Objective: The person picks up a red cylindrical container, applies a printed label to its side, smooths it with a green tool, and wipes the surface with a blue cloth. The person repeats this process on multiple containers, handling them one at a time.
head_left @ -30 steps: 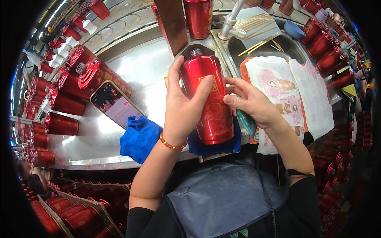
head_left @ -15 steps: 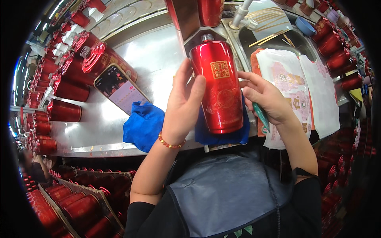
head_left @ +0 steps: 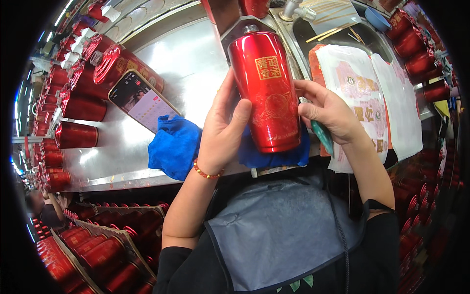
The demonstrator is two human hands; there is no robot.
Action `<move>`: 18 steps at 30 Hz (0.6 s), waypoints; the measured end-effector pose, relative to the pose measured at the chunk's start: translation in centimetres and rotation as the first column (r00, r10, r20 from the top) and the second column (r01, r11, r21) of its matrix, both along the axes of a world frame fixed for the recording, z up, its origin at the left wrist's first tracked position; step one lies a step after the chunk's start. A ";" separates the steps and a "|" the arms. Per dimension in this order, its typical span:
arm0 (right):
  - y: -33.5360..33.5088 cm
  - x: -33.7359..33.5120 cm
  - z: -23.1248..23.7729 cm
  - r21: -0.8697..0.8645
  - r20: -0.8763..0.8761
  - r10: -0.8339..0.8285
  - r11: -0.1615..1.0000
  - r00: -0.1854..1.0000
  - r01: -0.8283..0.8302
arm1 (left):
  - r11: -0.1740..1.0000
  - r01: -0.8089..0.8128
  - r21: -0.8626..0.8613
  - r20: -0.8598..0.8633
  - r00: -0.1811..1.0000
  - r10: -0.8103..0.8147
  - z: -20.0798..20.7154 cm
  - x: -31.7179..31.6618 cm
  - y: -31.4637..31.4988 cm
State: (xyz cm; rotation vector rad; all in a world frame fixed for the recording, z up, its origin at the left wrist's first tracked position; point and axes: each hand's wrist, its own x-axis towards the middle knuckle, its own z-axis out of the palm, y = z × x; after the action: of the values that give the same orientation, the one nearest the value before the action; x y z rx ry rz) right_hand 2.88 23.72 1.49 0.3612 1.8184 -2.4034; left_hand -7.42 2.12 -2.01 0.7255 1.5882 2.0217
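Observation:
A glossy red bottle [head_left: 272, 105] with a gold square emblem and a clear glass neck stands slightly tilted between my hands. My left hand [head_left: 226, 120] grips its left side, thumb toward the front, fingers partly hidden behind. On the right side, my right hand [head_left: 329, 110] touches the bottle with its fingers while a green pointed tool [head_left: 321, 137] is tucked in its grip, tip downward. Beneath the bottle's base lies a blue cloth [head_left: 304, 153]. Another crumpled blue cloth [head_left: 172, 147] rests left of my left forearm.
A phone [head_left: 142, 100] leans against red bottles [head_left: 122, 66] on the metal worktop [head_left: 117, 169]. At right, printed white sheets [head_left: 360, 93] lie over the sink [head_left: 313, 39] edge. A tap [head_left: 298, 11] and a blue bowl [head_left: 377, 19] sit beyond. Crated red bottles [head_left: 98, 250] fill the lower left.
The bottle has shifted slightly away from me between my hands, its upper part most. The whole view has moved a little too. Both hands keep nearly the same hold.

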 end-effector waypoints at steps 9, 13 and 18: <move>0.8 -0.3 -1.4 0.017 -0.023 0.063 0.998 0.998 -0.063 | 0.998 0.068 -0.013 0.021 0.997 -0.068 0.5 0.1 -0.6; 1.0 -0.6 -0.8 -0.040 0.017 0.065 0.997 0.998 -0.065 | 0.995 0.100 0.019 -0.012 0.995 -0.100 0.2 0.0 -0.8; 1.1 -0.9 -2.1 0.004 -0.027 0.058 0.998 0.998 -0.058 | 0.994 0.093 -0.053 -0.007 0.996 -0.094 0.9 0.3 -0.4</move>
State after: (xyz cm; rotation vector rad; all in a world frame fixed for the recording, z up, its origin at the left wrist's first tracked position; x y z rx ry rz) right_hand 1.95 24.78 -0.58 0.2738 1.8184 -2.3783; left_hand -7.15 1.67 -1.07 0.7760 1.5768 1.9052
